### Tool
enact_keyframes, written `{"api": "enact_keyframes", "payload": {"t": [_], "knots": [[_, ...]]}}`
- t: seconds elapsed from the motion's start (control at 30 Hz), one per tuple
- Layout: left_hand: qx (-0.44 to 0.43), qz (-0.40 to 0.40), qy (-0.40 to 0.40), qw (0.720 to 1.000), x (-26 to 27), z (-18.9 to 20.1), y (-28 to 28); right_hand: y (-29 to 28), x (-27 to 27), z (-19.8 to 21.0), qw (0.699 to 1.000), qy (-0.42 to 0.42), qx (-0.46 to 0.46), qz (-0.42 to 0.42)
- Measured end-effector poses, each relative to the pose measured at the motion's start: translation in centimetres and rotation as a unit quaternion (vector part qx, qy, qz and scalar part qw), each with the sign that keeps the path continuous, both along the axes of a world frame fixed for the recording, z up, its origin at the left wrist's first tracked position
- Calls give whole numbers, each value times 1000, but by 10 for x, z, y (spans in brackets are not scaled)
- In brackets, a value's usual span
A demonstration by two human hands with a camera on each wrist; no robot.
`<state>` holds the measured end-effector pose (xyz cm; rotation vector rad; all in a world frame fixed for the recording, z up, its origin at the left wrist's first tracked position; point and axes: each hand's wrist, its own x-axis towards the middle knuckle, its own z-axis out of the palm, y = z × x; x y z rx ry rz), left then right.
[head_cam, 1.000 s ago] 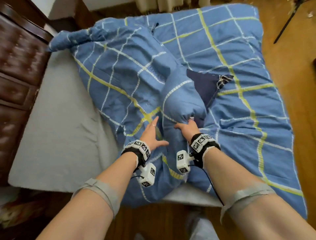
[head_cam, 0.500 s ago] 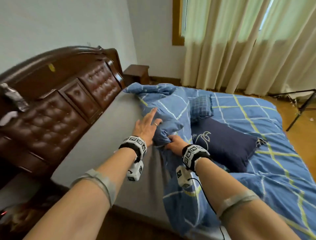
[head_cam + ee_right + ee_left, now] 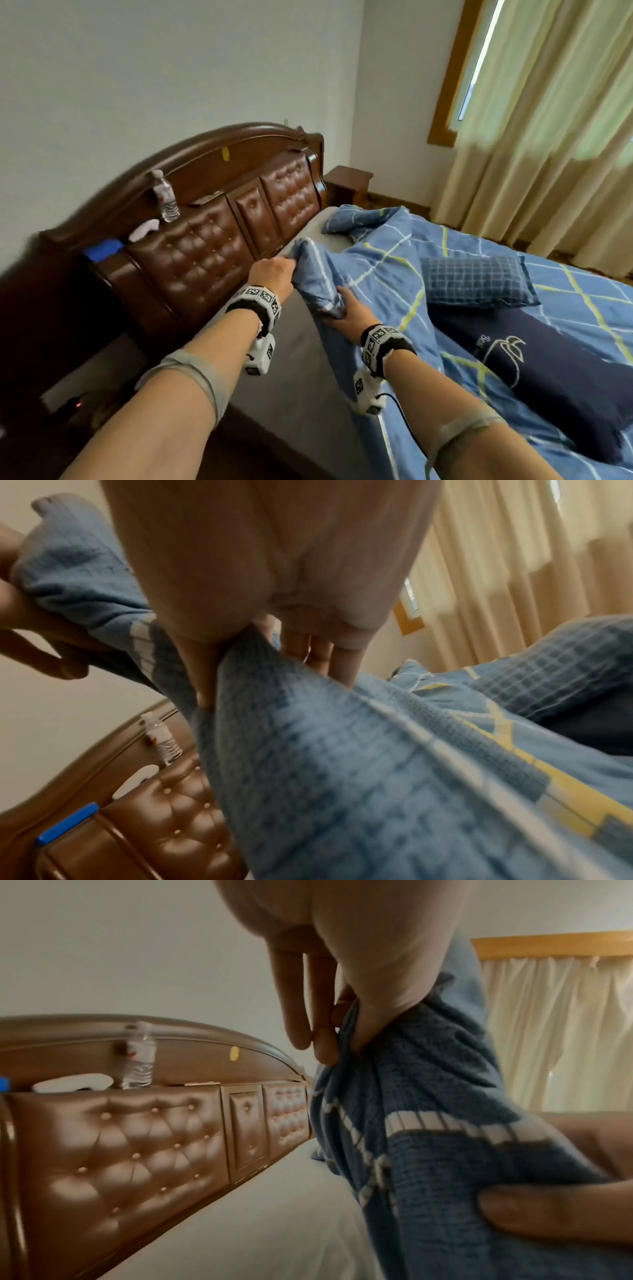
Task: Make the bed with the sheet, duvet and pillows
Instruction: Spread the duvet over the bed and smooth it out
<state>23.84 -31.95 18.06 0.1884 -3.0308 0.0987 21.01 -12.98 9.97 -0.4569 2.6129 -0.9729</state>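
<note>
While both hands lift one bunched corner, the bed is only partly made.

Left hand: the left hand (image 3: 272,278), at the centre of the frame, pinches the tip of the blue checked duvet (image 3: 394,270) corner between thumb and curled fingers.

Right hand: the right hand (image 3: 349,306), just below and to the right, grips the same corner from underneath.

Duvet: it lies rumpled over the right half of the bed, its far corner folded back near the headboard (image 3: 212,250).

Sheet: a grey sheet (image 3: 298,370) shows bare at lower centre.

Pillows: a checked pillow (image 3: 476,282) and a dark navy pillow (image 3: 565,380) lie on top of the duvet at right.

Change: half a second ago the left hand was spread flat on the fabric; now it has closed on the corner, and the view has swung up toward the headboard.

Meaning: the corner looks ready to be drawn up to the headboard; the pillows may need moving first.
</note>
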Motion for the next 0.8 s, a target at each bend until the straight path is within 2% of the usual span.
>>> {"api": "enact_keyframes", "payload": {"t": [0.17,0.3,0.37,0.43,0.47,0.53,0.6,0.7,0.8], "knots": [[49,60,-8,997,-24,-18,-115,-133,-59,-37,998,16,15,54],[117,142,42,982,-41,-34,-231,-237,-86,-25,992,19,19,125],[102,103,43,988,-54,-44,-285,-281,-99,-24,984,22,55,171],[14,31,-44,998,-61,-55,-319,-311,-105,-33,976,25,90,197],[-13,3,-104,995,-65,-64,-330,-322,-107,-38,975,18,104,198],[15,-27,-222,975,-77,-88,-344,-338,-110,-42,977,-12,126,174],[70,-54,-293,952,-93,-111,-349,-346,-120,-48,982,-16,131,136],[85,-112,-273,952,-126,-133,-343,-345,-127,-47,990,-8,132,55],[35,-145,-240,959,-159,-131,-337,-344,-119,-32,992,4,124,-28]]}}
